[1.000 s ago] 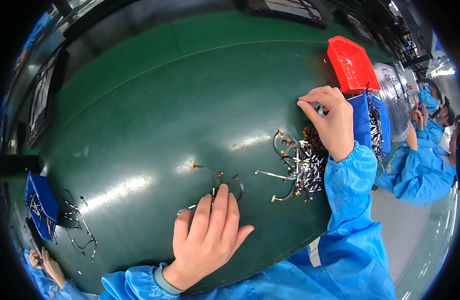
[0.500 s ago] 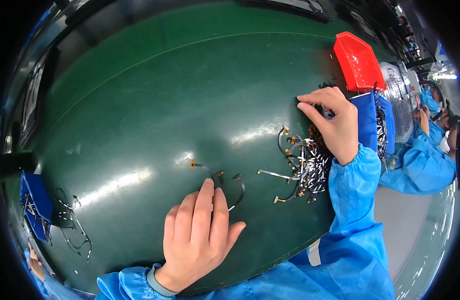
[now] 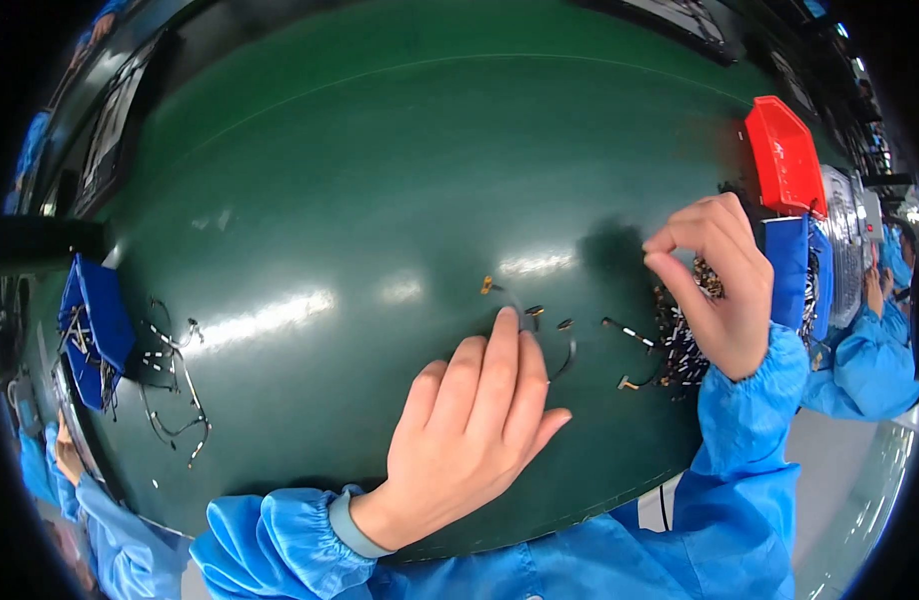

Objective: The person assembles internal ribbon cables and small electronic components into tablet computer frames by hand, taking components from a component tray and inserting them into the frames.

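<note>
My left hand (image 3: 470, 410) lies palm down on the green table, fingers stretched. Its fingertips rest by a thin dark flat cable with an orange end connector (image 3: 488, 286), partly hidden under the fingers. Beside them lies another short black cable (image 3: 572, 352) with a dark connector. My right hand (image 3: 725, 285) is raised over the left part of a cable pile (image 3: 683, 350), thumb and index finger pinched together. Whatever may be between those fingertips is too small to make out. The pile mixes black, white and gold-coloured ends, and the hand hides part of it.
A red bin (image 3: 785, 160) and a blue bin (image 3: 786, 265) of cables stand at the right, near clear plastic trays (image 3: 845, 250). At the left are another blue bin (image 3: 98, 320) and several loose cables (image 3: 180, 385). People in blue sleeves sit on both sides.
The whole view has turned, so the table's contents sit differently. My right hand, still pinched, has come slightly nearer over the pile. My left hand stays by the same cable.
</note>
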`<action>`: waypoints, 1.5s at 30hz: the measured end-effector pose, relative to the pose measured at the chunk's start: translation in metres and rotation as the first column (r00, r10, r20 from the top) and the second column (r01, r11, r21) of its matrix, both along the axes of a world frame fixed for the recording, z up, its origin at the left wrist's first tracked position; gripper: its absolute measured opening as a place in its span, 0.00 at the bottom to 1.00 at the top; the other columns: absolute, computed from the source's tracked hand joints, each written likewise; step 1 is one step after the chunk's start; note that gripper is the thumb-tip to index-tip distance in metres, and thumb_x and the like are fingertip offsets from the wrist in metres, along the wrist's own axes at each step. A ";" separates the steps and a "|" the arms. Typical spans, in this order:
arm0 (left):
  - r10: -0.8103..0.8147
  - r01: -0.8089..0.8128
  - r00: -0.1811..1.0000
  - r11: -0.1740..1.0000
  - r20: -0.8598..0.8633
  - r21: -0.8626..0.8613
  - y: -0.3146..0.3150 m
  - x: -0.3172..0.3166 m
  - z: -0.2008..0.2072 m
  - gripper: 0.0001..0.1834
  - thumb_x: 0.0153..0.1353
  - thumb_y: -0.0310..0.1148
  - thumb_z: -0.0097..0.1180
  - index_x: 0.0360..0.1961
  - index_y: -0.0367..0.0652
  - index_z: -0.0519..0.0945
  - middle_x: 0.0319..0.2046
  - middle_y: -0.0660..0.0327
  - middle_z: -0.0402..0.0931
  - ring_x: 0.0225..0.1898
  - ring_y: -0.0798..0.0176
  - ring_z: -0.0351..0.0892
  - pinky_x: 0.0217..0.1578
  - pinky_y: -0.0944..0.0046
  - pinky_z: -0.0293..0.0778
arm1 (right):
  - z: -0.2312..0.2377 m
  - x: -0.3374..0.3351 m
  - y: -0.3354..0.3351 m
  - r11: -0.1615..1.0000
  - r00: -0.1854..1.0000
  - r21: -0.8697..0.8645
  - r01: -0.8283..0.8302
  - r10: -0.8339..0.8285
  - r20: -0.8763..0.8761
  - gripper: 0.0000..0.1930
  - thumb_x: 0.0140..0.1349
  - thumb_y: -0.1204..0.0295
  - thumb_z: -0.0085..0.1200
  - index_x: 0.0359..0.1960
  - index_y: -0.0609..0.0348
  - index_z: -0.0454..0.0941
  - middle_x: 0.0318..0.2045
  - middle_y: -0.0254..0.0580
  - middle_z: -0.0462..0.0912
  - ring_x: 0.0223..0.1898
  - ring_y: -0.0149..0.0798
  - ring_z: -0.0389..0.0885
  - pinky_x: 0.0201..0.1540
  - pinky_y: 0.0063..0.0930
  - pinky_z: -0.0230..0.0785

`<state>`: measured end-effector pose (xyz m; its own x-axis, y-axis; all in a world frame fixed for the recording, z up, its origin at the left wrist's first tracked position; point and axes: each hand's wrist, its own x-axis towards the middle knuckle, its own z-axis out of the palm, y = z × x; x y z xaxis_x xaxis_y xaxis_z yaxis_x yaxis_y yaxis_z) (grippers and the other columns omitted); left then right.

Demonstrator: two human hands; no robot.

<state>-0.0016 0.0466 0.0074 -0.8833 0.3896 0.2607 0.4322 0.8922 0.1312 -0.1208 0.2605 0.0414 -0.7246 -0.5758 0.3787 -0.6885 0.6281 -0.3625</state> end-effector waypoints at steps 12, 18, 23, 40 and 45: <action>0.053 -0.051 0.998 0.994 0.020 -0.092 -0.002 -0.001 -0.007 0.36 0.57 0.62 0.48 0.51 0.40 0.79 0.57 0.58 0.73 0.46 0.60 0.70 0.38 0.65 0.66 | -0.043 -0.043 -0.072 0.774 0.772 -0.088 -0.627 0.632 0.069 0.10 0.43 0.76 0.65 0.31 0.62 0.82 0.32 0.42 0.79 0.35 0.47 0.75 0.39 0.35 0.71; 0.054 -0.053 0.999 0.992 0.006 -0.115 -0.002 -0.002 -0.011 0.33 0.57 0.63 0.47 0.47 0.46 0.82 0.57 0.62 0.75 0.47 0.62 0.69 0.36 0.67 0.67 | -0.039 -0.045 -0.073 0.752 0.746 -0.049 -0.657 0.658 0.102 0.11 0.43 0.78 0.62 0.32 0.63 0.81 0.34 0.43 0.79 0.37 0.46 0.77 0.38 0.35 0.74; 0.072 -0.071 0.997 0.993 0.008 -0.098 -0.001 0.001 -0.012 0.32 0.60 0.65 0.45 0.43 0.45 0.78 0.56 0.59 0.74 0.50 0.63 0.66 0.39 0.64 0.64 | -0.043 -0.051 -0.072 0.708 0.703 -0.091 -0.700 0.706 0.081 0.11 0.42 0.79 0.62 0.32 0.66 0.82 0.32 0.45 0.79 0.35 0.46 0.78 0.36 0.36 0.74; 0.054 -0.061 0.998 0.980 -0.041 -0.190 -0.002 -0.002 -0.009 0.33 0.53 0.63 0.50 0.46 0.47 0.82 0.56 0.64 0.76 0.48 0.65 0.70 0.38 0.66 0.67 | -0.031 -0.053 -0.062 0.636 0.629 0.146 -0.758 0.772 -0.096 0.12 0.44 0.81 0.56 0.33 0.68 0.85 0.33 0.49 0.84 0.34 0.47 0.83 0.32 0.33 0.74; 0.060 -0.067 0.997 0.981 -0.041 -0.184 -0.001 -0.002 -0.009 0.32 0.54 0.63 0.49 0.46 0.48 0.82 0.56 0.64 0.76 0.48 0.65 0.70 0.38 0.66 0.67 | -0.031 -0.062 -0.071 0.692 0.654 -0.149 -0.707 0.719 0.235 0.07 0.50 0.78 0.63 0.32 0.65 0.84 0.32 0.44 0.81 0.33 0.44 0.81 0.35 0.32 0.75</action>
<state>-0.0034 0.0454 -0.0018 -0.8996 0.3772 0.2203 0.3751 0.9255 -0.0527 -0.1824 0.1891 0.0109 -0.1692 -0.9452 0.2794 -0.7967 -0.0357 -0.6033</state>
